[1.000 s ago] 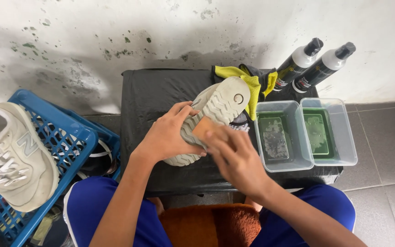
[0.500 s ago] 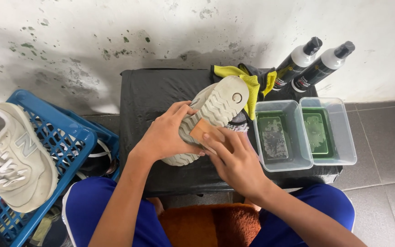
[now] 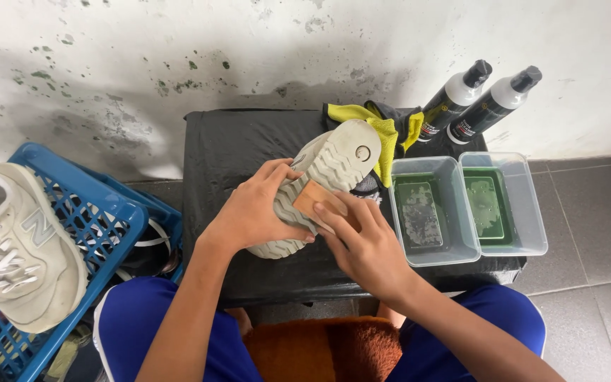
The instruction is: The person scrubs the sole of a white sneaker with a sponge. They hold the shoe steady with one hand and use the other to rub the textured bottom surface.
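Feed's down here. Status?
Left hand holds shoe sole-up. Right hand presses tan block on sole. Nothing in the way.

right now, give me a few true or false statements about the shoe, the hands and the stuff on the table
1. The left hand grips the upturned shoe, sole facing up. True.
2. The right hand presses a tan block against the sole. True.
3. Both clear tubs are stacked inside each other. False: they sit side by side.
4. The two spray bottles lie in the blue basket. False: they lean by the wall behind the tubs.
5. A second pale shoe rests on the blue basket. True.
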